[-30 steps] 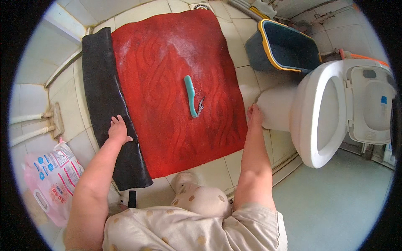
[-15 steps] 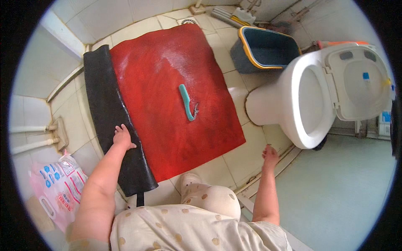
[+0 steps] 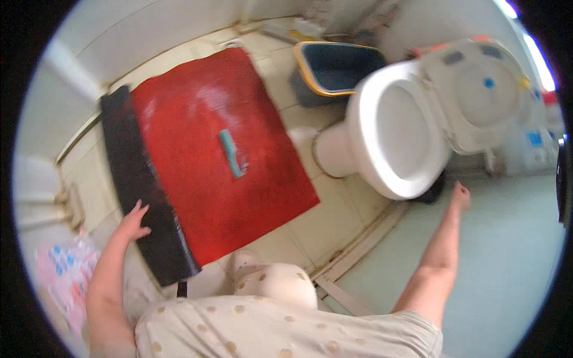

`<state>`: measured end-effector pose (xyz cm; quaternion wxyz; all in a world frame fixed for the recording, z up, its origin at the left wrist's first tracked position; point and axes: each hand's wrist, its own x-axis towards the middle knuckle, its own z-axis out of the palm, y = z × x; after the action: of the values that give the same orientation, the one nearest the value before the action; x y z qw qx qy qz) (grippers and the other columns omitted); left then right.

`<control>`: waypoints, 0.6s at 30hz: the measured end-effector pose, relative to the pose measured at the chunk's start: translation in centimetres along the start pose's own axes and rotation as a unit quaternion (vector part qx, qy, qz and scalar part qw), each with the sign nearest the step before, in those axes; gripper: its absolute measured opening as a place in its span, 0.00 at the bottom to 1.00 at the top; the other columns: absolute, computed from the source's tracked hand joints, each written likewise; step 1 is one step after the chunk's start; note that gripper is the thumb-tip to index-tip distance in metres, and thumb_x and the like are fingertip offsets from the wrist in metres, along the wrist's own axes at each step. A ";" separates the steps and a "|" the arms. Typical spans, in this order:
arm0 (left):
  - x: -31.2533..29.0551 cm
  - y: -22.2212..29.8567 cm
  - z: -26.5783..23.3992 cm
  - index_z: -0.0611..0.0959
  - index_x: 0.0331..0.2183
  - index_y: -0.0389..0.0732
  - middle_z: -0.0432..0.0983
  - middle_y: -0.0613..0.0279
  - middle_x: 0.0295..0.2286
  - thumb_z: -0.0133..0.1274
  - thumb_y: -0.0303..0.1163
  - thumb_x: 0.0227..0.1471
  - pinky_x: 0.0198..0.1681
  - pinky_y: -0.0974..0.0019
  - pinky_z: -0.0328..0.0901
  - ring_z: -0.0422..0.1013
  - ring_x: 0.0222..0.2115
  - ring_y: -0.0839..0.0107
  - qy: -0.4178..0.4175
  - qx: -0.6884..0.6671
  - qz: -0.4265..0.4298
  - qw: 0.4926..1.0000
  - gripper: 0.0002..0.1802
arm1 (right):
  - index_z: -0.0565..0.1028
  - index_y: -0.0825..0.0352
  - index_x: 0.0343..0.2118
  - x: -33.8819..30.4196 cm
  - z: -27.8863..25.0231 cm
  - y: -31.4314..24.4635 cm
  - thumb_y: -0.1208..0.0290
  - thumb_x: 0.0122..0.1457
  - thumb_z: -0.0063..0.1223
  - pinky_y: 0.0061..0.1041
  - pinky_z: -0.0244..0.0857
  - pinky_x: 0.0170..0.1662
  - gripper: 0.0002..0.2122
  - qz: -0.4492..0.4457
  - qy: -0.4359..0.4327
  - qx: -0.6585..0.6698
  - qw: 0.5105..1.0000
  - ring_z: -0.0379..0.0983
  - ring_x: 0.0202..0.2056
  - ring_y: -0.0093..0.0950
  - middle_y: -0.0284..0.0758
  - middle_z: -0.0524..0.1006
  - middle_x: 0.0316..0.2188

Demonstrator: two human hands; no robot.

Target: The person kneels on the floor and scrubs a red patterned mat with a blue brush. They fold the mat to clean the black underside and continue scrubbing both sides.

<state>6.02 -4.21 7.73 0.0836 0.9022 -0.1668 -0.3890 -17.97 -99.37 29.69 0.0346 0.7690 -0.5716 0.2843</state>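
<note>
A red mat point(image 3: 239, 209) lies on the floor in front of me, its left side folded over to show the black backing point(image 3: 134, 158). My left hand point(image 3: 133, 224) is at the near part of this black flap, fingers spread; whether it touches or hovers is unclear. On the mat's middle rests a slim teal tool point(image 3: 230, 154) with a handle, blurred, a small dark clump beside its lower end. My right hand point(image 3: 459, 198) is stretched far out to the right, beyond the toilet bowl, with fingers closed. Anything inside them is hidden.
A white toilet point(image 3: 364, 137) with its lid raised stands right of the mat. Behind it is a dark bucket point(image 3: 340, 70) with a yellow rim. A pink and white plastic package point(image 3: 65, 268) sits at the left. A raised sill point(image 3: 358, 244) borders the pale green floor point(image 3: 501, 250).
My right hand has swung outward to the right, and the arm is straighter. My left hand has shifted slightly toward the flap's outer edge. The view has turned, moving the scene leftward.
</note>
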 end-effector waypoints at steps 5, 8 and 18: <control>1.2 3.3 0.0 0.57 0.61 0.46 0.40 0.45 0.62 0.67 0.38 0.35 0.61 0.54 0.53 0.46 0.62 0.52 0.047 0.054 0.005 0.997 0.53 | 0.65 0.67 0.48 3.3 5.1 10.4 0.67 0.48 0.58 0.37 0.61 0.18 0.23 0.169 -0.374 -0.070 0.909 0.68 0.17 0.32 0.43 0.74 0.23; 1.1 5.5 0.3 0.55 0.61 0.45 0.41 0.48 0.62 0.66 0.41 0.37 0.61 0.50 0.50 0.43 0.63 0.54 0.017 0.064 -0.059 0.996 0.54 | 0.71 0.65 0.21 -4.3 8.5 12.6 0.48 0.54 0.50 0.39 0.61 0.22 0.21 -0.004 -0.551 -0.222 0.804 0.69 0.20 0.34 0.38 0.75 0.20; 6.0 5.6 0.6 0.50 0.61 0.37 0.46 0.42 0.61 0.69 0.45 0.33 0.59 0.55 0.55 0.53 0.60 0.56 -0.035 0.008 -0.226 0.973 0.62 | 0.68 0.65 0.54 -46.8 12.8 -24.5 0.60 0.56 0.53 0.36 0.66 0.47 0.24 -0.460 -0.507 0.224 0.694 0.71 0.43 0.44 0.46 0.75 0.41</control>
<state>8.12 -11.60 4.90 -0.0197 0.9030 0.0356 -0.4276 0.52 -55.60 3.34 -0.3076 0.9481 0.0032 -0.0802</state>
